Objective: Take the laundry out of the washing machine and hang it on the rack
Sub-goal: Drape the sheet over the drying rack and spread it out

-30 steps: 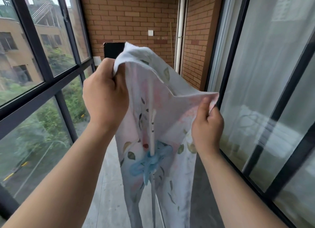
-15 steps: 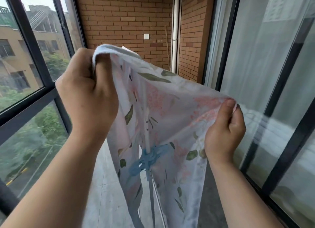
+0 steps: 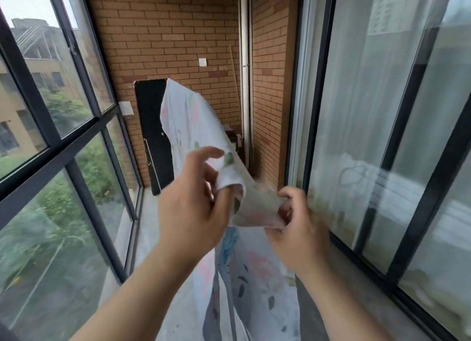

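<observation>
— White floral cloth, its length running from a far peak down towards us to the hands, then hanging below them, where the rack pole shows.
— Who has it?
— The right hand pinches the near edge. The left hand is just beside it, thumb and forefinger spread, cloth over its lower fingers. I cannot tell whether it grips.
— So the right leads, I'd guess.
</observation>
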